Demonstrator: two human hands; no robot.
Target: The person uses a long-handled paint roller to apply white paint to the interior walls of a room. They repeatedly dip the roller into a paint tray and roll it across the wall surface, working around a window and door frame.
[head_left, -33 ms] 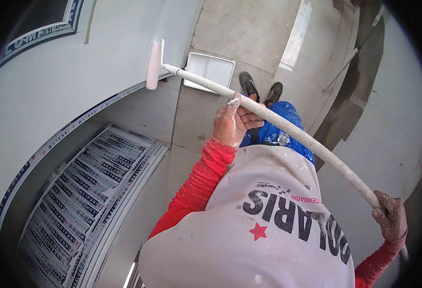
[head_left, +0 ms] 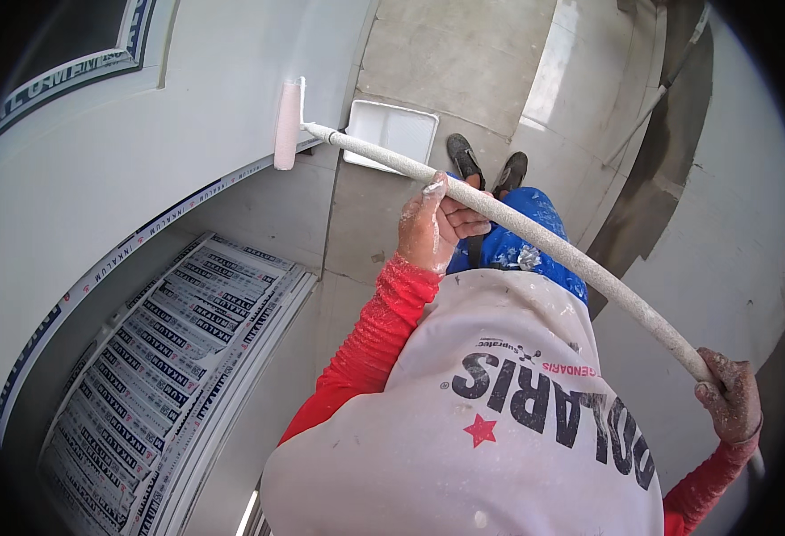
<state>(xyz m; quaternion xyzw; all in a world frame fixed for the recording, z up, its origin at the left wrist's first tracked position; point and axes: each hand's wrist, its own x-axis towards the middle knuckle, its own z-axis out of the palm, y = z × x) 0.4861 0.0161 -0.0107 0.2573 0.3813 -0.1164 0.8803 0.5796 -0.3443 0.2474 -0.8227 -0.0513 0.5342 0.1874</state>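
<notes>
The bare left hand [head_left: 430, 227] near centre and paint-flecked right hand [head_left: 732, 397] at four o'clock grip a long, speckled off-white pole [head_left: 571, 259], its pale-pink cylindrical roller [head_left: 287, 127] at eleven o'clock near a white rectangular tray [head_left: 394, 134].

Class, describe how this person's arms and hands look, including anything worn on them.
Long red sleeves, wrinkled and flecked with white, cover the left arm and right arm. The left hand and right hand are gloveless, with whitish smears and specks.
</notes>
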